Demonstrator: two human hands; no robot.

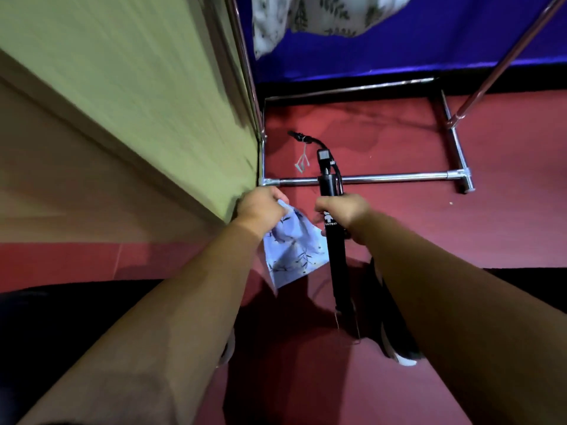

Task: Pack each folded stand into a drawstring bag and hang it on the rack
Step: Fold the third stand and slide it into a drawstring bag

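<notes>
1. Between the hands, slightly below them, the drawstring bag (294,250) is seen hanging, its top edge pinched in the curled left hand (260,207).
2. Just beside the bag, the folded stand (336,259) is gripped by the right hand (345,210), fingers wrapped round its upper part, its length pointing down.
3. Bag and stand are nearly touching; the stand is not yet inside.
4. The bag's mouth should likely be spread first, then the stand's lower end guided in, with the loose cable (310,141) kept clear.
</notes>
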